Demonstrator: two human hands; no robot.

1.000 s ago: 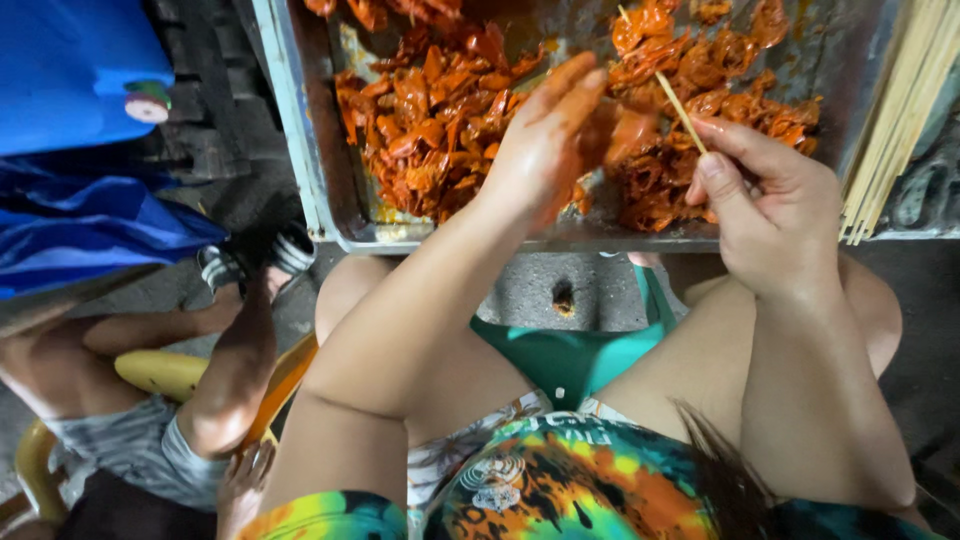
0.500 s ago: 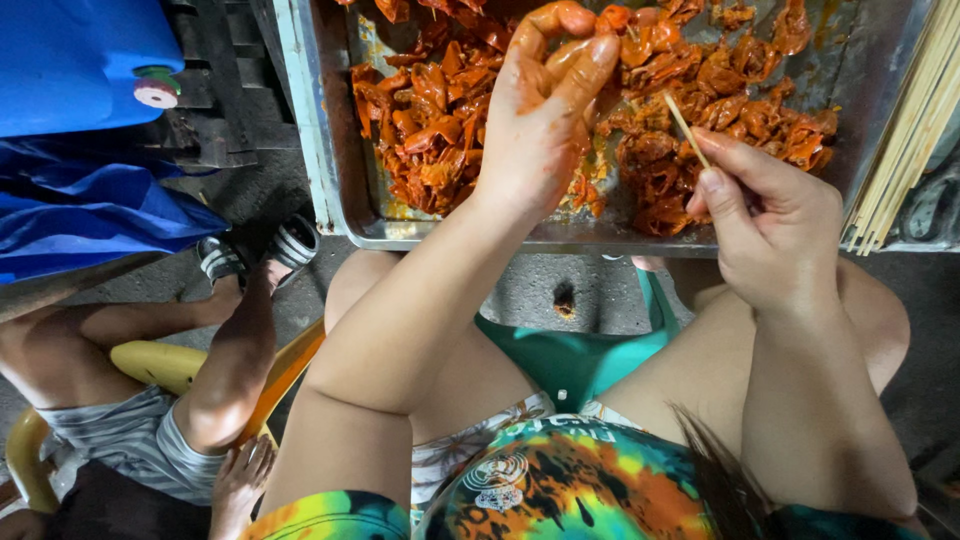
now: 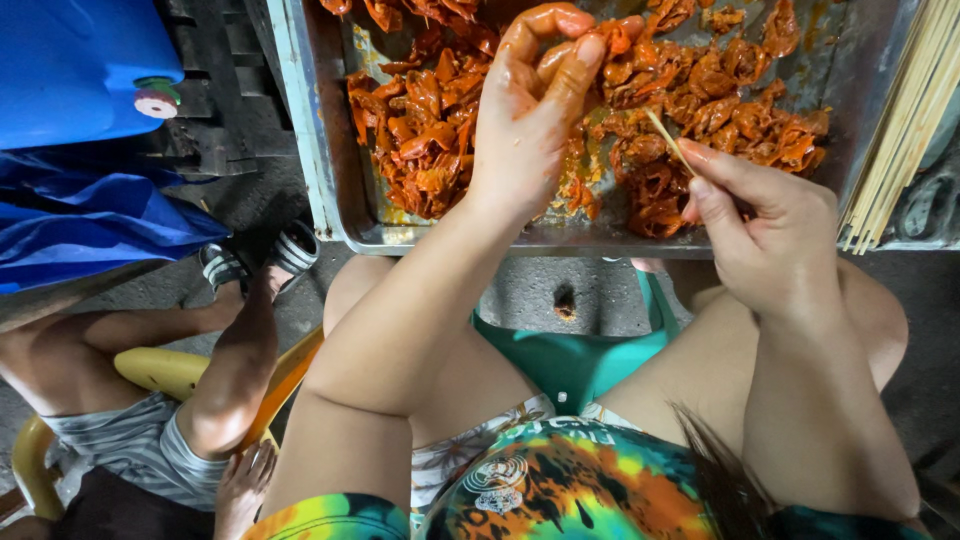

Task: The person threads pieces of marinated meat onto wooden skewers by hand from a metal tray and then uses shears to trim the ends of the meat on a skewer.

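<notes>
Orange-red, sauce-coated pieces of meat [image 3: 430, 130] lie heaped in a shallow metal tray [image 3: 310, 150] that fills the top of the view, the tray's near rim just above the person's bare knees. The left hand [image 3: 530, 120] is raised over the middle of the tray, its fingers [image 3: 575, 60] curled inward and slick with sauce, pinching a small piece of meat [image 3: 622, 35] between the fingertips. The right hand [image 3: 765, 225] sits at the tray's near edge, closed in a loose fist around a thin wooden skewer [image 3: 668, 140], whose bare pointed end slants up and to the left over the meat, near the left hand but not touching it. A bundle of spare skewers [image 3: 900, 120] lies along the right end of the tray. Below the hands, a teal stool [image 3: 570, 360] shows between the person's thighs, and a tie-dye shirt [image 3: 560, 490] fills the bottom edge. To the left, another person sits on a yellow chair [image 3: 160, 370], one leg stretched toward the tray in a black-and-white sandal [image 3: 255, 260], in grey striped shorts [image 3: 130, 450]. A blue container [image 3: 80, 60] with a round cap stands at the upper left above a folded blue tarp [image 3: 90, 220].
</notes>
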